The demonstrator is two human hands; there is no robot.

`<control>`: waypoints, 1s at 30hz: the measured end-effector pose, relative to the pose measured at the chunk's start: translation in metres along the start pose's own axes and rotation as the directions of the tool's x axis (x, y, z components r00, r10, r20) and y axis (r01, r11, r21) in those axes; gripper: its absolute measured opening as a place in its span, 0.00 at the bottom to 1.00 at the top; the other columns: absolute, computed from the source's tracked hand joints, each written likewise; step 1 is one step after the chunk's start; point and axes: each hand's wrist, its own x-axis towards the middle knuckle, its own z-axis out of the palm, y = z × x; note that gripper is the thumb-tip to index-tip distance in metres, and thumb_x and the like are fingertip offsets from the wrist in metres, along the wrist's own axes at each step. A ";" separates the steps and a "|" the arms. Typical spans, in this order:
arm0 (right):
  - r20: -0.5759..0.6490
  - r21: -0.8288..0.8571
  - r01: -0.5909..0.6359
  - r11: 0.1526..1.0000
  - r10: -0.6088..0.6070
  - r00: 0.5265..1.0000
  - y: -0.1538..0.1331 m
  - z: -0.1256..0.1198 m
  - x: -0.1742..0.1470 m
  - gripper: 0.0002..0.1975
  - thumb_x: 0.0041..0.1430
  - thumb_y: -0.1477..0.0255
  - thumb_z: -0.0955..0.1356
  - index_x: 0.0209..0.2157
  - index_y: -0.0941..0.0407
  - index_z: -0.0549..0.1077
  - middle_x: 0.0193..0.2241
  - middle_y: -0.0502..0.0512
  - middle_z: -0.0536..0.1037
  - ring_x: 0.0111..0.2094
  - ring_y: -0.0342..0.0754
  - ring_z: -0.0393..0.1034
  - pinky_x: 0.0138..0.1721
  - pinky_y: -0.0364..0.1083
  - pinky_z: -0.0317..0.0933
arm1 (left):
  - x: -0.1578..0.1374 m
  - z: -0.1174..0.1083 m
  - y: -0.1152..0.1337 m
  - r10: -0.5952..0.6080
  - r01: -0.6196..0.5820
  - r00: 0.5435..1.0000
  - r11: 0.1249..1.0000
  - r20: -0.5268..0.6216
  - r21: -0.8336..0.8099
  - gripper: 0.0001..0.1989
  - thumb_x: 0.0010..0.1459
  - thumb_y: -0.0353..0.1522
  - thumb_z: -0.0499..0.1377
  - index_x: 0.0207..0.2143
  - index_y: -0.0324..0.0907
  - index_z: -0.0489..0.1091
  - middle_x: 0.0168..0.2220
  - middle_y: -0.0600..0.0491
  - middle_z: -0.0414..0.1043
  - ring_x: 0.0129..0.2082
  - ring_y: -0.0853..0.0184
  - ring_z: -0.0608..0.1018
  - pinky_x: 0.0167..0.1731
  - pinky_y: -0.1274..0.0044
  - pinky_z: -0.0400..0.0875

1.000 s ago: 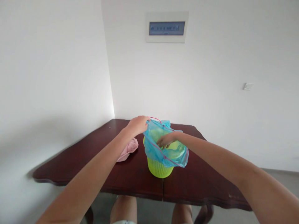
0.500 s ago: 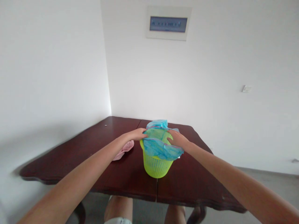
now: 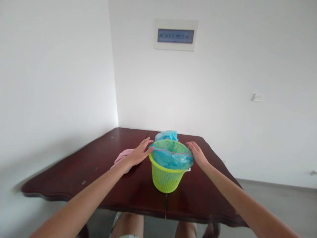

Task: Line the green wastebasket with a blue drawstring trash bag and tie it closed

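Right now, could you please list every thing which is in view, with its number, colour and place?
Table: 1, dark reddish brown, in front of the person
Basket: 1, yellow-green, upright on the table
Plastic bag: 1, blue with pink edging, in the basket's mouth
Bunched plastic: 1, blue, behind the basket; whether separate, unclear
Cloth: 1, pink, left of the basket
Small thing: 1, white, mostly hidden, at the basket's right
Panel: 1, white with blue window, far wall
Switch: 1, white, far wall, right
Walls: 2, white, left and ahead
Floor: 1, grey, below
Left hand: 1, at the basket's left rim
Right hand: 1, at its right rim
Forearms: 2, reaching forward
Legs: 2, below the table
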 end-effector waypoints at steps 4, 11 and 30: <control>0.111 -0.045 0.330 0.943 -0.324 0.940 0.000 -0.024 -0.063 0.16 0.78 0.52 0.72 0.53 0.46 0.88 0.73 0.61 0.78 0.74 0.64 0.74 0.77 0.65 0.68 | -0.015 -0.012 0.016 0.151 -0.143 0.987 0.982 0.061 -0.125 0.23 0.77 0.54 0.65 0.60 0.49 0.81 0.80 0.42 0.69 0.82 0.50 0.69 0.81 0.55 0.62; 0.001 -0.223 0.584 0.780 -0.599 0.801 0.024 -0.008 -0.122 0.07 0.79 0.69 0.73 0.49 0.45 0.87 0.68 0.64 0.78 0.64 0.65 0.81 0.64 0.68 0.81 | -0.047 -0.017 0.035 0.272 -0.262 0.958 0.959 -0.096 0.107 0.13 0.81 0.46 0.64 0.46 0.48 0.80 0.60 0.46 0.83 0.59 0.56 0.84 0.64 0.62 0.78; 0.514 -0.390 0.792 0.470 -0.603 0.611 -0.032 -0.026 -0.110 0.13 0.78 0.68 0.70 0.36 0.48 0.83 0.77 0.59 0.75 0.75 0.67 0.72 0.76 0.75 0.65 | -0.066 -0.045 0.083 0.017 -0.045 0.995 0.951 0.094 0.307 0.20 0.82 0.45 0.57 0.43 0.48 0.84 0.45 0.48 0.85 0.51 0.55 0.84 0.57 0.66 0.75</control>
